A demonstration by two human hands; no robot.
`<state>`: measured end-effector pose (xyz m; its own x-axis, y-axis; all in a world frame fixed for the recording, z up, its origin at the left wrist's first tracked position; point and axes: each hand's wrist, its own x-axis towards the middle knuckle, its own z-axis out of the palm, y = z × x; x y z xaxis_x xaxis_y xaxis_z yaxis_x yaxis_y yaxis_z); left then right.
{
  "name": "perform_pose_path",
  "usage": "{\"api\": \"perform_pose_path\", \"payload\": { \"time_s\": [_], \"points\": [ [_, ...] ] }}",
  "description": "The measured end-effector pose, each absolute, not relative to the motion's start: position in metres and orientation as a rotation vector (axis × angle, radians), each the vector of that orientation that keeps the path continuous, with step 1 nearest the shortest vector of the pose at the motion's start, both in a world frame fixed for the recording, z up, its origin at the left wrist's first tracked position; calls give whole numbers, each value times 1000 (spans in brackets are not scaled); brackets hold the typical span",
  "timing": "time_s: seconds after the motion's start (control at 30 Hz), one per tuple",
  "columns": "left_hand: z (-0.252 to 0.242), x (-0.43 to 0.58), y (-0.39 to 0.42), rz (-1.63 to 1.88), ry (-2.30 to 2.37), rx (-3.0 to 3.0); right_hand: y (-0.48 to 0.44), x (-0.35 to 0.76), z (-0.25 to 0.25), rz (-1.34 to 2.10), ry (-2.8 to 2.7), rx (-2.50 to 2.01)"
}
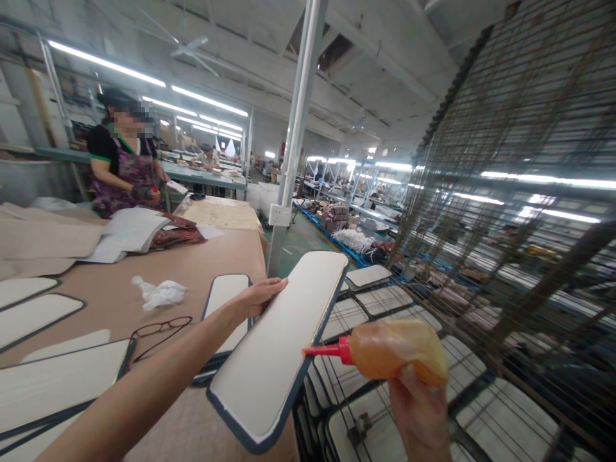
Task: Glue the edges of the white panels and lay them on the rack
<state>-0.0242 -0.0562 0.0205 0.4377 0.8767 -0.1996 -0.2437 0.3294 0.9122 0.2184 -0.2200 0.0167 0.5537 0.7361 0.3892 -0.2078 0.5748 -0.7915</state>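
- White panel [283, 340], one, dark-edged, rounded corners; held up in mid-picture, between the brown table [231, 250] and the wire rack [486, 443]; long axis slanting from lower left to upper right, near end low, far end high.
- Left hand [264, 294], bare; at the left long edge of the white panel, above the middle of its length; fingers clamped on that edge, one digit showing on the pale face, those beneath hidden; the nearer hand, being in contact.
- Right hand [421, 407], bare; right of the panel and apart from it; fingers wrapped round the squeeze bottle from below, the far side of the grip not visible.
- Squeeze bottle [397, 353], amber contents; lying nearly level, its long axis crossing that of the panel; base to the right, nozzle to the left.
- Red nozzle [332, 350]; governing relation: tip just inside the panel's right long edge, below mid-length, across the face from the left hand's grip; contact or slight gap, cannot be told.
- Surroundings: more pale panels on the rack, below the bottle; spectacles [163, 327] and crumpled white paper [158, 293] on the table, left of the white panel.
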Motion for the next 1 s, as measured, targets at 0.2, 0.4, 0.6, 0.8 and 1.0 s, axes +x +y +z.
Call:
{"api": "perform_pose_path", "payload": {
  "time_s": [0.2,0.4,0.6,0.8,1.0],
  "points": [
    [22,-24,-51,852,813,955,-219,219,17,652,-787,-761],
    [22,-27,-47,863,809,967,-219,217,14,619,-800,-801],
    [23,-31,-41,872,839,949,-220,215,12,688,-820,-772],
    [25,-34,-37,879,865,910,-220,213,7,752,-759,-745],
    [23,-41,-33,936,901,843,-219,212,6,762,-794,-747]
  ]
}}
